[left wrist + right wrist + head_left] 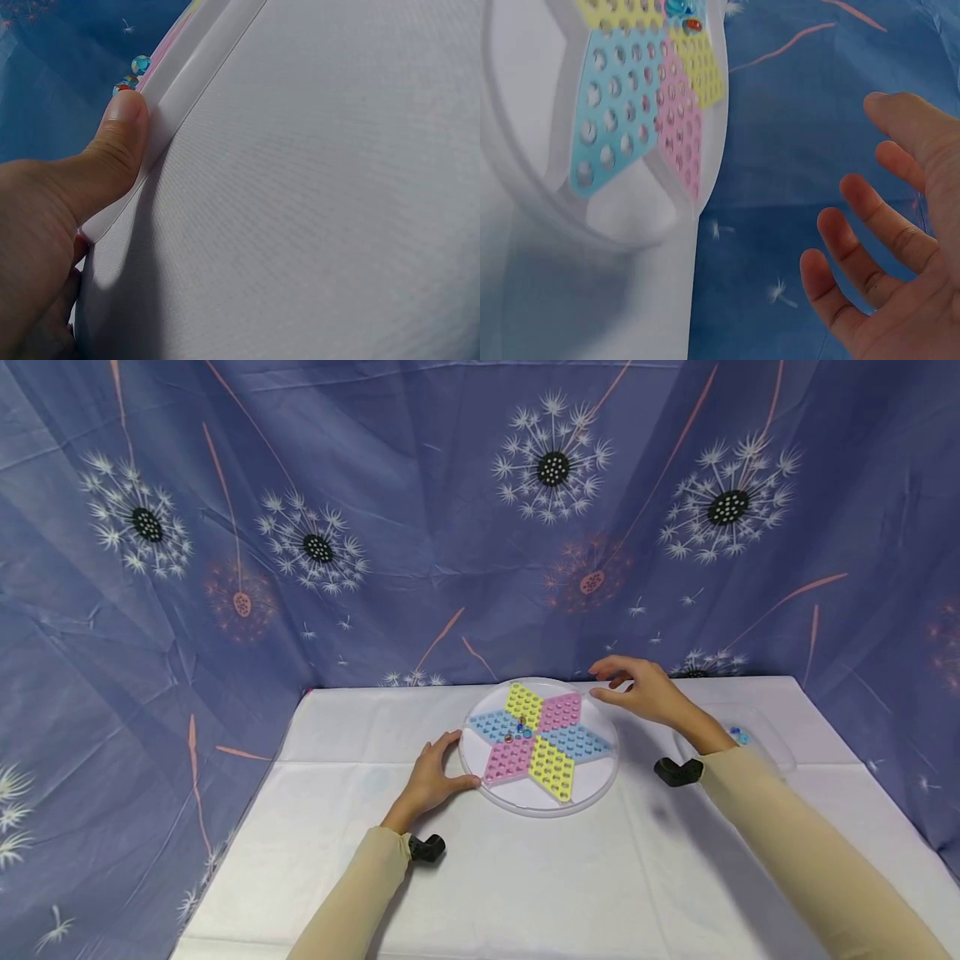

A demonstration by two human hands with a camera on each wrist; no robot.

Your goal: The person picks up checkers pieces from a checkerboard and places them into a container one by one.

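A round white Chinese checkers board (592, 777) lies on the table, its star coloured yellow, pink and blue with many holes. Several glass marbles (527, 734) sit near the star's middle, toward the left. My left hand (431, 779) touches the board's left rim, thumb and forefinger spread apart along it; the left wrist view has the thumb (124, 131) against the rim. Past the board's upper right edge, my right hand (636, 687) hovers with its fingers loosely bent. Nothing shows between those fingers in the right wrist view, where the hand (907, 247) is apart from the board.
A clear plastic tray (780, 743) with a few blue marbles (738, 736) stands on the right, partly behind my right forearm. White cloth (360, 727) covers the table. A blue curtain with dandelion print (420, 485) hangs along the back and left.
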